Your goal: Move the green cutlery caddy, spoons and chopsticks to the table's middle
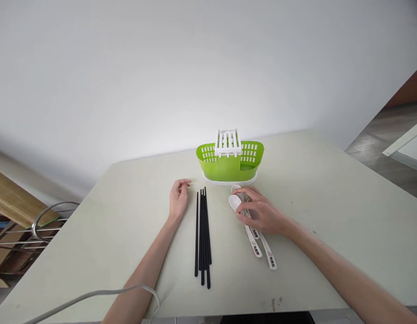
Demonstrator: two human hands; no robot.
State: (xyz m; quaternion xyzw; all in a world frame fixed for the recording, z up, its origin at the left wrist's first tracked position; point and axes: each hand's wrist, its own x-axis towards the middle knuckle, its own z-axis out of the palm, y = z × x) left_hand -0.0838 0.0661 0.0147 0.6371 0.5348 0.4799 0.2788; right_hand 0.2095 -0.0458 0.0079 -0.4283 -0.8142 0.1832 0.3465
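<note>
A home dining spot: table (329, 202) bearing a cutlery caddy (229, 164).

In the middle of the frame a bright lime-green caddy (228, 167) is standing on a white base, showing a grid of small white-looking holes along its upper rim and a white slatted insert (228, 141) on top. Below it, left of centre, plain black chopsticks (203, 234) are lying in a bundle. To their right, white spoons (253, 234) are showing small dark printed marks on the handles. The table (329, 198) is looking pale cream, the wall (161, 67) pale grey-white. At the lower left a light grey cable (93, 294) is curving.
</note>
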